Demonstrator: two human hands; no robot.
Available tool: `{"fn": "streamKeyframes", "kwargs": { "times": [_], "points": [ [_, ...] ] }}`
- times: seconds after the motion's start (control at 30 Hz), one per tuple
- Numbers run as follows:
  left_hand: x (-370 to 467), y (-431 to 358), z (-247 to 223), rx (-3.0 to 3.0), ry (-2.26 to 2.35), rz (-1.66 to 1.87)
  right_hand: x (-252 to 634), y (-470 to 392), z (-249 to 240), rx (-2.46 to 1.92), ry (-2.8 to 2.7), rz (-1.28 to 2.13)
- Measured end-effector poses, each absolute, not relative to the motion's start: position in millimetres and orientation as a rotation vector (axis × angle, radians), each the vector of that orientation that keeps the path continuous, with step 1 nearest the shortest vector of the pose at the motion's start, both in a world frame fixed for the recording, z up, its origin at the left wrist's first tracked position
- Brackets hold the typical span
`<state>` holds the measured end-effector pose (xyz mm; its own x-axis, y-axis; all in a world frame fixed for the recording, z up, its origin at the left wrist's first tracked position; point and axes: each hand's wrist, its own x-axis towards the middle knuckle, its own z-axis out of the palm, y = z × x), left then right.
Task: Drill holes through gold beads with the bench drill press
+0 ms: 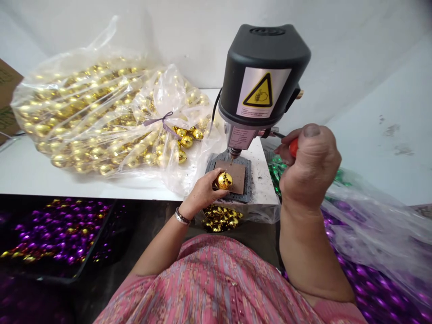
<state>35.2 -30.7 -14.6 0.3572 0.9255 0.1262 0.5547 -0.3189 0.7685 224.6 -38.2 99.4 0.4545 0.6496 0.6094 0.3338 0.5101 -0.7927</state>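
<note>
My left hand (pixel 206 186) is closed round a shiny gold ball (pixel 224 181), with dark flecks on its surface. It holds the ball over the brown plate (pixel 239 173) on the base of a small drill press (pixel 265 76). The thin drill bit (pixel 232 160) points down just behind the ball, apart from it as far as I can see. My right hand (pixel 308 164) is raised beside the machine, its fingers wrapped round a red knob (pixel 293 147) on the feed lever.
A tied clear bag of gold balls (pixel 101 121) lies on the white table (pixel 20 173). Below its front edge are more gold balls (pixel 222 218). A black crate (pixel 76 272) of purple and gold balls stands at left. Bagged purple balls (pixel 378 288) lie at right. Dark shavings surround the base.
</note>
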Motion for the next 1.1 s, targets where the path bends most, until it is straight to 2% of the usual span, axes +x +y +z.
{"fn": "streamKeyframes", "kwargs": {
  "times": [0.4, 0.5, 0.63, 0.73, 0.93, 1.1],
  "points": [
    [16, -46, 3, 2.061, 1.076, 0.476, 221, -38, 98, -1.093, -1.091, 0.187],
    [-2, -36, 4, 1.989, 1.284, 0.684, 221, -39, 98, -1.101, -1.075, 0.177],
    [-40, -10, 5, 1.717, 1.867, 1.123, 220, -39, 97, -1.123, -1.075, 0.149],
    [-60, 10, 4, 1.633, 2.178, 1.193, 219, -40, 97, -1.115, -1.046, 0.122],
    [-44, 34, 0, 1.947, 1.9, 0.823, 218, -43, 97, -1.135, -1.085, 0.121],
    [-45, 64, -9, 1.962, 2.153, 0.558, 220, -42, 91, -1.071, -1.098, 0.128]
  ]
}}
